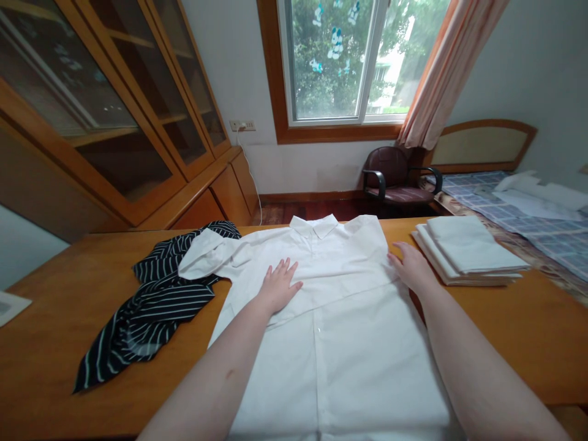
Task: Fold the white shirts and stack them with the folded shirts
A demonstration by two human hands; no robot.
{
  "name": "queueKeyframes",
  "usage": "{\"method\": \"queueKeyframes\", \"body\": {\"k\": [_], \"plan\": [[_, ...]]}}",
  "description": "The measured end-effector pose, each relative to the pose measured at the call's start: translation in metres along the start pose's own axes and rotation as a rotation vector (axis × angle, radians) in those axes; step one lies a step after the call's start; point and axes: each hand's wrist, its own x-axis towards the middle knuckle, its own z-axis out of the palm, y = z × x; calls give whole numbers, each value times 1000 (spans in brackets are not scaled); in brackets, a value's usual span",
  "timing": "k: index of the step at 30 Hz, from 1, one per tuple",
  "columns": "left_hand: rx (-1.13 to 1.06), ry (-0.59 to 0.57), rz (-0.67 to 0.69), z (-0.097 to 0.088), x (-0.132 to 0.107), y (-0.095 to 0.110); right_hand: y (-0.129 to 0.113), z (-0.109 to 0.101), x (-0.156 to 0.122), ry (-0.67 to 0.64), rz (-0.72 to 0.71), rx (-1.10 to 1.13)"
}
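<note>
A white collared shirt [353,343] lies front side up on the wooden table, its collar toward the far edge and a button line down the middle. My left hand [278,286] rests flat on the chest of the shirt, fingers spread. At the shirt's right edge, by the armpit, is my right hand [411,264], with thumb and fingers apart; whether its fingertips pinch any cloth is unclear. The shirt's left sleeve in view reaches over a black, white-striped cloth [151,306]. On the other side the sleeve appears folded in.
A stack of folded white cloth [468,248] sits right of the shirt on the table [519,331]. Behind the table stand a brown armchair [395,174] and a bed [542,208]. A glass-doored cabinet [138,110] lines the left. A white item [11,306] lies at the left edge.
</note>
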Motion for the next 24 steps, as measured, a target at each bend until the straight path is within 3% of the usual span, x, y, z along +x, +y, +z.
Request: {"method": "queueKeyframes", "body": {"k": [3, 6, 12, 17, 21, 24], "plan": [[-34, -5, 11, -4, -1, 0, -13, 6, -3, -149, -163, -10], [-105, 27, 23, -10, -4, -2, -20, 15, -4, -300, -91, -99], [-233, 150, 49, -17, -10, -13, -15, 16, -2, -205, 53, -221], [-191, 71, 75, -14, -10, -19, -33, 11, 13, -72, -105, -169], [-191, 43, 97, -15, -12, -22, -61, 17, 45, -183, -254, -165], [-215, 27, 102, -18, -14, -26, -71, 25, 70, -331, -275, -188]]}}
